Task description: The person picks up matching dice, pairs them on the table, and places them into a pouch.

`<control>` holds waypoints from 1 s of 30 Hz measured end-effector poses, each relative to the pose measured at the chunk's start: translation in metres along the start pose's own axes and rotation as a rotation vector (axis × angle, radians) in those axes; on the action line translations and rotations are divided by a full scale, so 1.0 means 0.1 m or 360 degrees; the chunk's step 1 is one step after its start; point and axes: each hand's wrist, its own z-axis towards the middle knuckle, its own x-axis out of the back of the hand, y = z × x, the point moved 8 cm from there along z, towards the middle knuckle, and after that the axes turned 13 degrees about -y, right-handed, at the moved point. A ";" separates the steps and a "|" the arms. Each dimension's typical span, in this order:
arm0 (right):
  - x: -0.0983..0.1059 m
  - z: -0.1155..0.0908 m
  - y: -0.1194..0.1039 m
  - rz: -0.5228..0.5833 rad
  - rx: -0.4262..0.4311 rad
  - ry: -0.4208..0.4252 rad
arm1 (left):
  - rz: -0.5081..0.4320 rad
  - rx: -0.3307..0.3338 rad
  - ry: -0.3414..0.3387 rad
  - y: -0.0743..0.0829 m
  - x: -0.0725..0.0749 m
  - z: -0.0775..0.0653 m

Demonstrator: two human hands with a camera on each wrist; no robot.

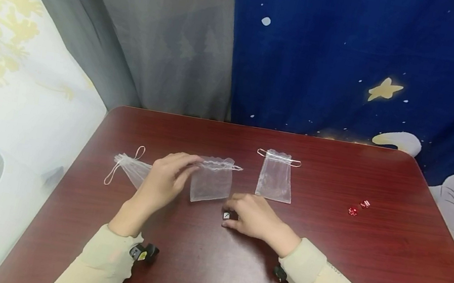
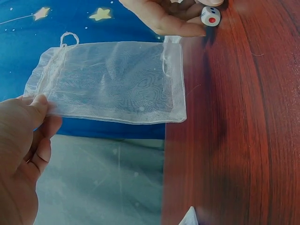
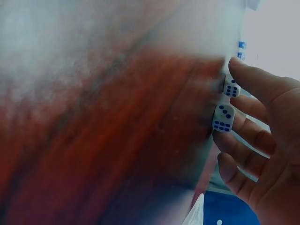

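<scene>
My left hand (image 1: 167,176) pinches a sheer white drawstring pouch (image 1: 212,184) between thumb and fingers at its gathered top edge. In the left wrist view the pouch (image 2: 112,82) hangs flat and see-through, its cord loop sticking out. To the right of it, my right hand (image 1: 257,215) is low at the table with thumb and fingers bent around a white die (image 1: 226,216). Two white dice show in the right wrist view: an upper die (image 3: 231,86) between thumb and forefinger, and a lower die (image 3: 223,118) against the other fingers.
Another sheer pouch (image 1: 276,177) lies flat beyond the right hand. A third pouch (image 1: 132,168), drawn together at its neck, lies left, partly behind the left hand. Two red dice (image 1: 352,211) sit at the right of the dark red table (image 1: 195,276). Curtains (image 1: 336,54) stand behind.
</scene>
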 end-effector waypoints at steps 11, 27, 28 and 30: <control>-0.01 0.00 -0.02 -0.0021 0.0050 0.0016 | 0.0019 -0.0003 -0.0005 0.00 -0.01 -0.01; 0.41 -0.07 0.15 0.0113 -0.0052 0.0111 | 0.0000 -0.0002 -0.0007 0.00 -0.01 0.00; 0.47 -0.08 0.16 0.0112 -0.0049 0.0130 | 0.0000 0.0001 -0.0006 0.00 -0.01 -0.01; 0.57 -0.10 0.18 0.0108 -0.0043 0.0174 | -0.0001 0.0002 -0.0007 -0.01 -0.01 -0.01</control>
